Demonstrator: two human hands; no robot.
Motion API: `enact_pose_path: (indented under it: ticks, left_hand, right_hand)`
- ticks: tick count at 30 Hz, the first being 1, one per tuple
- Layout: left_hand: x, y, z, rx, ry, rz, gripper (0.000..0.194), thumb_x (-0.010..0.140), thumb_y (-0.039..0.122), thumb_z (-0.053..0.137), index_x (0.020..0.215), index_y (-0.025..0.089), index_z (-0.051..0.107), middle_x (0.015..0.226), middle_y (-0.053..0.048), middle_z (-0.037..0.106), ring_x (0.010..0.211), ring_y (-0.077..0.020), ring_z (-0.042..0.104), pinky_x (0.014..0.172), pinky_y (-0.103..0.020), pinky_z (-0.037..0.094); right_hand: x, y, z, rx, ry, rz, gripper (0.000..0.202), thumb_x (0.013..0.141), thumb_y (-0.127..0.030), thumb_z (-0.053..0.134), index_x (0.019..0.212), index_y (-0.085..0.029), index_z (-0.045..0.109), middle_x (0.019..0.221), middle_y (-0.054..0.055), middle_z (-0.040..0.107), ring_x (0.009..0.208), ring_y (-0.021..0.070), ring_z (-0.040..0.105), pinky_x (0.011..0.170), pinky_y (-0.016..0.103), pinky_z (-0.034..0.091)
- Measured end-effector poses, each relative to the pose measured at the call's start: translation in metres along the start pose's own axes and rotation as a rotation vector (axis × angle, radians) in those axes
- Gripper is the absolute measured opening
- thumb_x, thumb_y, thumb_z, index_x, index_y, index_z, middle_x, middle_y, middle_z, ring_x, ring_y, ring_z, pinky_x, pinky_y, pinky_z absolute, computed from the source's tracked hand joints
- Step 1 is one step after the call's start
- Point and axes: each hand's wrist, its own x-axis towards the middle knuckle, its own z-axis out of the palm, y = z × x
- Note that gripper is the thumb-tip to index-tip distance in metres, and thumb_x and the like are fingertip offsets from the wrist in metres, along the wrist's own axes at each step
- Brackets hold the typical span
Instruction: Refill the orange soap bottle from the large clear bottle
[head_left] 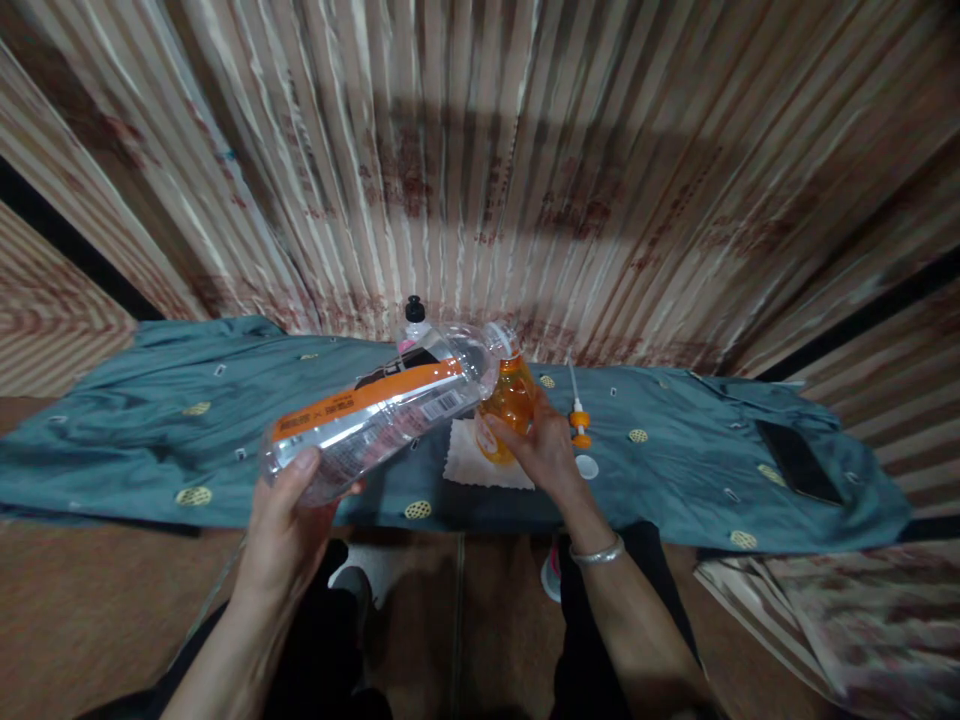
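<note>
The left hand point(289, 525) is gripping the clear bottle point(375, 420), the right hand point(546, 440) clasping the orange bottle point(514, 385) — wobbling could be causing spills.

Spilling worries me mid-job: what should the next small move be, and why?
Perhaps ease up the base of the large clear plastic bottle with an orange-and-silver label slightly, using the left hand. It is tilted, its neck at the top of the translucent orange plastic bottle, which the right hand grips. Whether liquid is flowing can't be made out.
</note>
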Motion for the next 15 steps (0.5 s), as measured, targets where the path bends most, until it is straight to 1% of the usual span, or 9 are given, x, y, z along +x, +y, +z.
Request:
enact_pose_path:
  ticks: [3,7,10,12,15]
  left_hand:
    - [0.006,0.003,0.003,0.011,-0.008,0.002,0.042,0.055,0.04,0.101,0.087,0.024,0.079,0.094,-0.003,0.08,0.071,-0.0194,0.07,0.046,-0.024,0.058]
    - [0.017,0.0,0.003,0.022,-0.018,-0.012,0.04,0.056,0.037,0.099,0.085,0.022,0.076,0.088,-0.003,0.08,0.065,-0.0184,0.069,0.044,-0.024,0.056]
    - [0.022,-0.006,0.005,0.016,-0.019,-0.033,0.04,0.057,0.038,0.097,0.085,0.021,0.074,0.085,-0.002,0.078,0.062,-0.0165,0.068,0.042,-0.023,0.055]
    - [0.024,-0.009,0.008,0.005,-0.018,-0.047,0.042,0.055,0.037,0.097,0.085,0.021,0.072,0.081,-0.001,0.077,0.06,-0.0159,0.067,0.041,-0.023,0.054]
    - [0.027,-0.01,0.014,-0.006,-0.021,-0.065,0.046,0.052,0.035,0.098,0.087,0.021,0.071,0.082,-0.001,0.078,0.059,-0.0166,0.067,0.04,-0.024,0.055]
  right_hand:
    - [0.001,0.001,0.003,0.018,0.005,0.017,0.059,0.088,-0.055,0.076,0.133,-0.018,0.067,0.114,0.015,0.084,0.104,0.0361,0.082,0.09,0.046,0.066]
    - [0.001,0.007,0.003,0.038,-0.01,0.028,0.053,0.089,-0.051,0.075,0.131,-0.02,0.068,0.116,0.013,0.084,0.104,0.0355,0.082,0.089,0.045,0.066]
    - [0.001,0.011,0.002,0.042,-0.012,0.03,0.051,0.089,-0.049,0.075,0.131,-0.021,0.069,0.117,0.012,0.084,0.106,0.0356,0.082,0.089,0.046,0.066]
    - [0.001,0.013,0.001,0.039,-0.003,0.039,0.05,0.088,-0.049,0.076,0.131,-0.023,0.069,0.115,0.012,0.084,0.105,0.0354,0.082,0.09,0.047,0.066]
    - [0.001,0.015,0.001,0.041,0.007,0.051,0.051,0.088,-0.05,0.075,0.13,-0.022,0.069,0.111,0.011,0.085,0.101,0.0351,0.082,0.089,0.047,0.067]
